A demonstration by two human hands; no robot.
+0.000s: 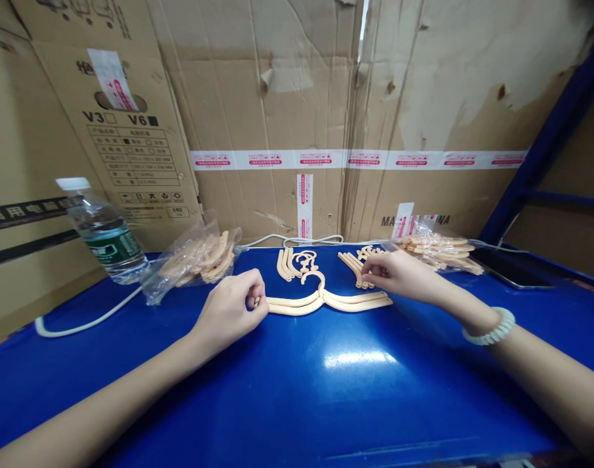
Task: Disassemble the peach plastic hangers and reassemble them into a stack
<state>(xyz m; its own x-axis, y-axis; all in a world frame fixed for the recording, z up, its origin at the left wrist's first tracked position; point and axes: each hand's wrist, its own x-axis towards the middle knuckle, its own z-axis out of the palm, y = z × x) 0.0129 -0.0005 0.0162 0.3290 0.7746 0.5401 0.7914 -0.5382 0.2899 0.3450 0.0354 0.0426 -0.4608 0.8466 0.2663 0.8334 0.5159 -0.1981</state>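
Observation:
A beige folding clothes hanger [297,303] lies on the blue table, its hook pointing away from me and its two arms spread sideways. My left hand [236,302] is closed around the outer end of the hanger's left arm, hiding that tip. Beyond the right arm, my right hand [394,274] has its fingertips pinched together at a row of loose curved hanger arms [351,265]; whatever is between them is hidden. Another row of curved arms [285,263] lies behind the hanger, with several loose hooks [307,259] beside it.
Clear bags of beige hanger parts lie at left [204,257] and right [436,250]. A water bottle [106,237] stands far left near a white cable [97,325]. A dark phone [509,268] lies far right. Cardboard boxes [277,117] wall off the back.

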